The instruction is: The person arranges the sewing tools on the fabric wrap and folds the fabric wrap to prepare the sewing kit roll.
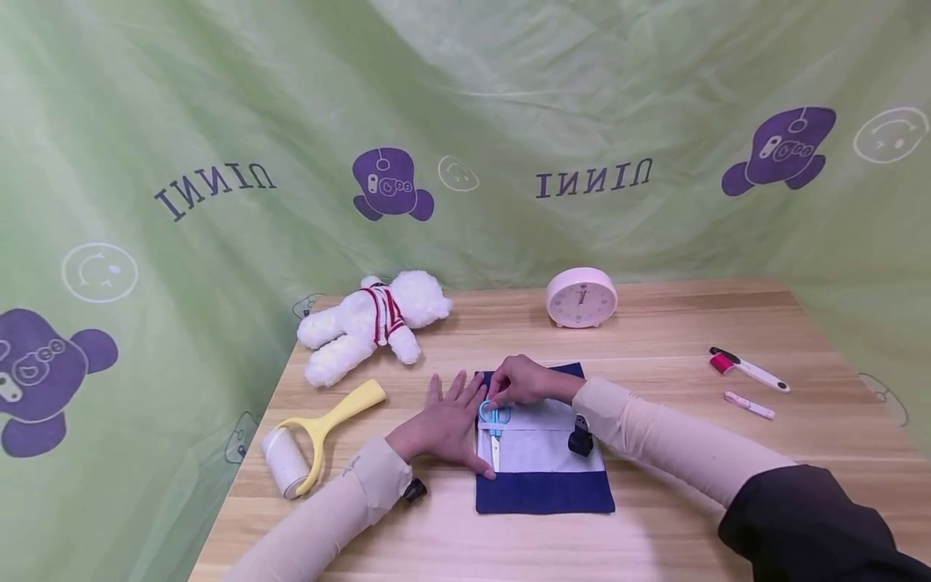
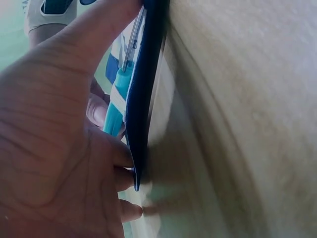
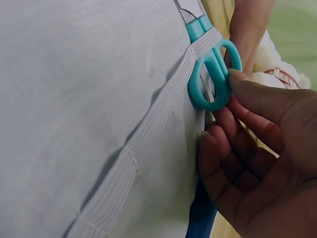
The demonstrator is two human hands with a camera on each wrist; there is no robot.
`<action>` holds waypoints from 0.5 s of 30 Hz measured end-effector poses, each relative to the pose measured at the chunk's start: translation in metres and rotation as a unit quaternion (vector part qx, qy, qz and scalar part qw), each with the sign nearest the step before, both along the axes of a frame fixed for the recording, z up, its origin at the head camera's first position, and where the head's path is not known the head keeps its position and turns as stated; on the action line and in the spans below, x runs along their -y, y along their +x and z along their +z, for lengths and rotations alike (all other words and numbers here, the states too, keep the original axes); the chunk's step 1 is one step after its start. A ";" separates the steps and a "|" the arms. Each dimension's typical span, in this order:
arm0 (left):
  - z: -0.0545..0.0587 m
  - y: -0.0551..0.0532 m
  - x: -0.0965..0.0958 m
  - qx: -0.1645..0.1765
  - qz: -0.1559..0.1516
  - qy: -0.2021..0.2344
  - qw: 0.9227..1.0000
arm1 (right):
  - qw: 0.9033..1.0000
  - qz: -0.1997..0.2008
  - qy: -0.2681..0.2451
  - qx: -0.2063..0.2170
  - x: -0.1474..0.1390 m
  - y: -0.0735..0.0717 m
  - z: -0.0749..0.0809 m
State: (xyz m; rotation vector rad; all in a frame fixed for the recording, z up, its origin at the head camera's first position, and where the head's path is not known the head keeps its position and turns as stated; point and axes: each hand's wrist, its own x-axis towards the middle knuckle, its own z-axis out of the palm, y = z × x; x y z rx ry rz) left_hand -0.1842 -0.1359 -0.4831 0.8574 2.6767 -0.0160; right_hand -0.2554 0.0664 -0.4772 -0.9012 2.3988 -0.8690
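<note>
On the wooden table (image 1: pixel 444 550), a dark blue cloth case (image 1: pixel 544 492) was laid open, its whitish lining exposed and a broad plain blue strip shown along the near side. At its left edge, a pair of scissors (image 1: pixel 495 432) was seen set lengthwise, with the handles pointed toward the far end and the blades toward the near strip. The handles were coloured bright turquoise, smooth and rounded, and were shaped into two oval finger loops; the slim blades were silvery, and whether they were fully together could not be told. Across the lower handles, the scissors were crossed by a white ribbed elastic band (image 3: pixel 151 119), which was stitched down at intervals over the lining.

One handle loop was pinched by the right hand (image 1: pixel 520 380) between thumb and fingertips. The left hand (image 1: pixel 451 424) was spread wide, its fingers straight and apart, and was rested at the case's left edge just beside the scissors; nothing was gripped by it.

Beyond the case, a pink clock (image 1: pixel 581 299) was stood upright, and a white plush toy (image 1: pixel 356 323) was laid toward the left. Nearer, a yellow lint roller (image 1: pixel 349 406) was placed; at the right, a white-and-black tool (image 1: pixel 756 374) was set near a small pink stick (image 1: pixel 749 405).
</note>
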 end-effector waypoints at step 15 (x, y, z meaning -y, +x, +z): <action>-0.004 -0.001 -0.005 -0.029 0.005 0.002 1.000 | 0.996 -0.003 0.068 -0.064 0.009 0.008 0.010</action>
